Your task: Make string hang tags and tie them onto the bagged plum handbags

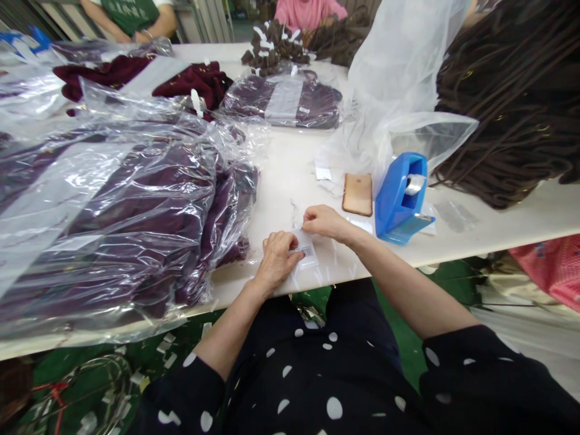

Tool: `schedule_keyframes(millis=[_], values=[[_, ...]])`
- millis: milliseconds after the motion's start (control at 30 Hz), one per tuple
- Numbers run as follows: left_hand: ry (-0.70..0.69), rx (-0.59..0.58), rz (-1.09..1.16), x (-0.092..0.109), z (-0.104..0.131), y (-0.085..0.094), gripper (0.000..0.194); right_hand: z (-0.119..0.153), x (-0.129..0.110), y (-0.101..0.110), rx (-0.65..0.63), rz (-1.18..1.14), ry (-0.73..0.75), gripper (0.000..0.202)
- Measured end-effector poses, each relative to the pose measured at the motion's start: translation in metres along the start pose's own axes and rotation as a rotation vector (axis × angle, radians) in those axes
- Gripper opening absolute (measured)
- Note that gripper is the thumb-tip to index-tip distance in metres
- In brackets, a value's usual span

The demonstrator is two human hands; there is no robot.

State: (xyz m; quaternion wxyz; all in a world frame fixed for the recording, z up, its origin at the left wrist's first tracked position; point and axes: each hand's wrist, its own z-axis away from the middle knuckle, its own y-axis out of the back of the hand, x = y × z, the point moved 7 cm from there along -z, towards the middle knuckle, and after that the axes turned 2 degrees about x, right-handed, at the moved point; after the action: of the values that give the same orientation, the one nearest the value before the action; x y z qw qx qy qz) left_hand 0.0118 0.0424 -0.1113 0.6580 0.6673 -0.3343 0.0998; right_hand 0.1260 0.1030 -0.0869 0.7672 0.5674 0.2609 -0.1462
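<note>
A small white tag with a barcode [306,251] lies on the white table [283,158] near its front edge. My left hand [277,257] rests on the tag's left side, fingers bent and thumb pressing on it. At the tag's upper corner my right hand [322,221] is closed, its fingertips pinched together; what is between them is too small to make out. Right of my hands stand a tan, dark-edged rectangular piece [357,194] and a blue tape dispenser [401,199]. Clear-bagged dark purple garments [149,205] are piled at the left.
Another bagged garment [299,99] and maroon cloth [190,84] lie farther back. Dark brown cords [512,109] and translucent plastic bags [389,66] occupy the right. Across the table are a person in green [131,15] and a person in pink [308,12].
</note>
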Motion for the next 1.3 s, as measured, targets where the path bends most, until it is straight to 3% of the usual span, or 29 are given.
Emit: schedule_keyframes(millis=[367,600,833,933,1067,1133,1200,1267,1300], values=[[0.003,0.001,0.001,-0.001,0.000,0.000,0.013,-0.010,0.004,-0.007,-0.032,-0.126,0.020,0.002],[0.004,0.003,0.013,-0.002,0.000,-0.001,0.013,0.001,0.017,-0.018,0.009,-0.415,-0.109,0.025],[-0.007,0.024,0.060,-0.004,0.002,0.000,0.016,0.006,0.022,-0.024,0.048,-0.572,-0.143,0.034],[0.058,0.104,0.240,-0.007,0.005,0.007,0.020,0.010,0.022,-0.021,0.065,-0.735,-0.155,0.032],[0.362,0.275,0.845,-0.017,0.015,0.014,0.048,0.021,0.019,-0.014,0.060,-0.964,-0.160,0.033],[0.525,0.137,1.174,-0.010,0.019,0.002,0.056,0.029,0.017,-0.010,0.064,-1.029,-0.141,0.035],[0.624,-0.144,1.417,0.008,0.025,-0.013,0.052,0.036,0.015,-0.008,0.064,-1.066,-0.127,0.035],[0.641,-0.383,1.592,0.029,0.032,-0.021,0.048,0.044,0.012,-0.009,0.040,-1.086,-0.114,0.036],[0.632,-0.449,1.660,0.036,0.034,-0.023,0.046,0.048,0.010,-0.010,0.029,-1.092,-0.104,0.037]])
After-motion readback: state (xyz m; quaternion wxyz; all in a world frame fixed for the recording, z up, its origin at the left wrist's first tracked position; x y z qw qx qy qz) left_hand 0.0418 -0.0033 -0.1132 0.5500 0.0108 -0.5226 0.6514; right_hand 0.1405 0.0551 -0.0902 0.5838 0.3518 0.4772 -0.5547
